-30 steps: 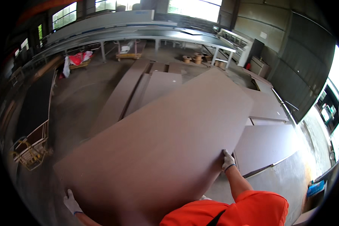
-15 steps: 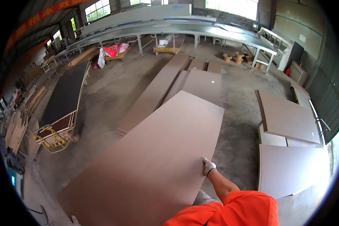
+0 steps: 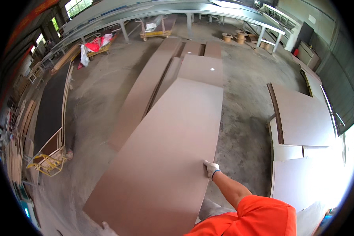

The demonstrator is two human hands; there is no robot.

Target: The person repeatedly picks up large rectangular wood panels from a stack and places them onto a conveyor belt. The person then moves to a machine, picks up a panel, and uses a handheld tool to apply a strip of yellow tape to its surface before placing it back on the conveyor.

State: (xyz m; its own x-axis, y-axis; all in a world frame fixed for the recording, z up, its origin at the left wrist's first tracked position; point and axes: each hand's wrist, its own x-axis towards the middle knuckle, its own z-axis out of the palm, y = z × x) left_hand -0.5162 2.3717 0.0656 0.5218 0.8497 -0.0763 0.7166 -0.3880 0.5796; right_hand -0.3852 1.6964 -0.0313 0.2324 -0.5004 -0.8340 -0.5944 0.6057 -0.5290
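A large flat brown board (image 3: 161, 157) stretches in front of me, its far end reaching over brown panels that lie on the floor. At its right edge, my gloved right hand (image 3: 211, 168) grips the board, thumb on the upper face and the other fingers mostly hidden below. My gloved left hand (image 3: 107, 229) is at the near left edge, cut off by the bottom of the picture. Only part of its fingers shows there, against the board's edge. The board's underside is hidden.
Long brown panels (image 3: 145, 94) lie on the floor ahead. To the left, a yellow-handled cart (image 3: 50, 163) carries dark boards (image 3: 52, 106). Stacked boards (image 3: 301, 114) stand at right. Across the back runs a long metal-legged table (image 3: 177, 10), with wooden spools (image 3: 240, 36) near its right end.
The board has swung so that it lies more nearly in line with the panels ahead, its near left corner shifting rightward. Both hands keep to its edges. My view has tipped downward.
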